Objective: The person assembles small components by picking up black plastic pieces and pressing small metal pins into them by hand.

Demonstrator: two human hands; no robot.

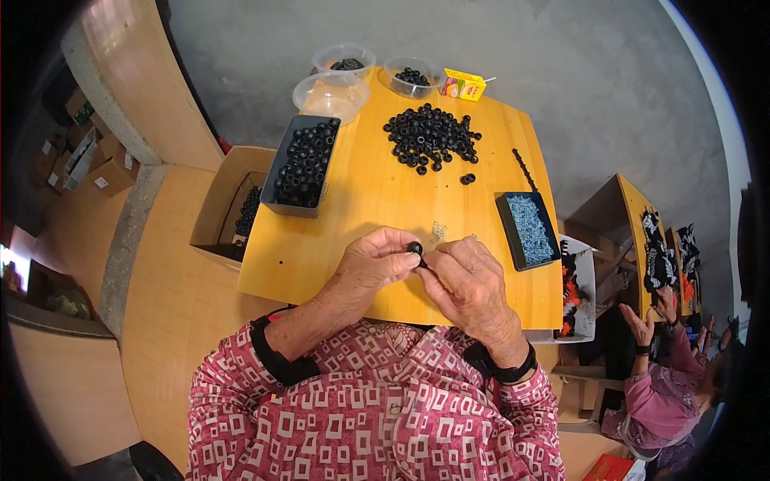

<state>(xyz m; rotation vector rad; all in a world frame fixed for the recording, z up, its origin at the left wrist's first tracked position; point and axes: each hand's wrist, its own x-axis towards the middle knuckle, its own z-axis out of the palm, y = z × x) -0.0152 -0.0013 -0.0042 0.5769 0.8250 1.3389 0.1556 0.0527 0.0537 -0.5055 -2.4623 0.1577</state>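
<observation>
While the left hand [374, 258] pinches a small black round piece [415, 248] between thumb and fingers at the frame's centre, the right hand [473, 282] bends its fingertips close against its lower side; whether they grip anything is hidden. The piece looks light, hard and probably slippery, best held by its sides. Above, similar black pieces [429, 135] lie heaped on a yellow table [361, 200].

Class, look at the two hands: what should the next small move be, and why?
Probably a gentle press by the right hand at the lower side of the round black piece. The left hand pinches that piece, and the right fingertips sit close by its lower side; exactly what they grip is hard to tell.
</observation>
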